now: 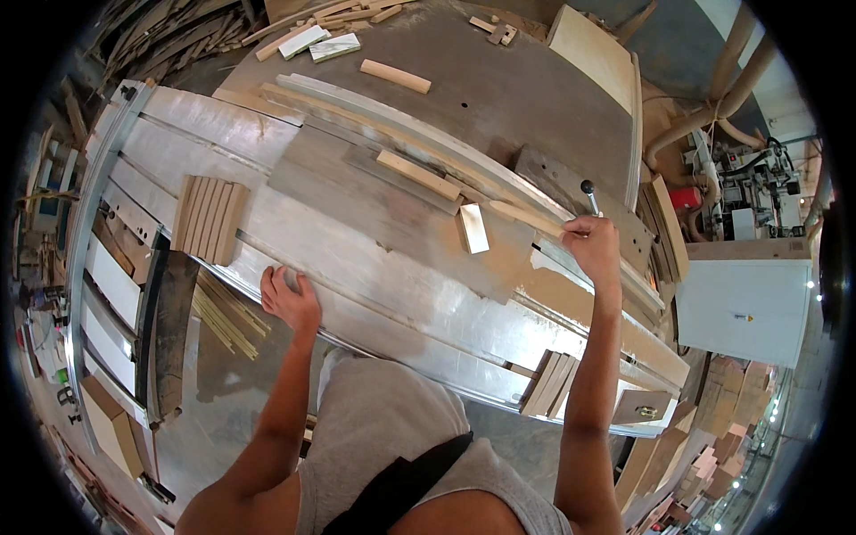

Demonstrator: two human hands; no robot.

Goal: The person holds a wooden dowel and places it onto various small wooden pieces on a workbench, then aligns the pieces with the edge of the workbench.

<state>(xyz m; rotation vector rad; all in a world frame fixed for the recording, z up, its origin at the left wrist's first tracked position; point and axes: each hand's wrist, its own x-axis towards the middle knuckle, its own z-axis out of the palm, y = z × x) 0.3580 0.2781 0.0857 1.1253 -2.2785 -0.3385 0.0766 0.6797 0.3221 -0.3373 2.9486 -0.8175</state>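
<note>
My right hand [593,245] is closed around the end of a narrow wooden stick [526,218], which points left along the fence. Just beyond the hand stands a lever with a black ball knob [588,187]. My left hand [292,303] lies on the near edge of the metal sliding table [357,241], fingers apart and slightly bent, holding nothing. A short light wood strip [417,174] lies left of the stick. Near the stick's left end rests a small white-faced block [474,228].
Brown wood strips [209,219] sit side by side left of my left hand. More strips [549,383] lie by my right forearm. A long wooden fence [410,134] crosses the table, with offcuts [334,47] beyond. A white cabinet [744,308] stands at right.
</note>
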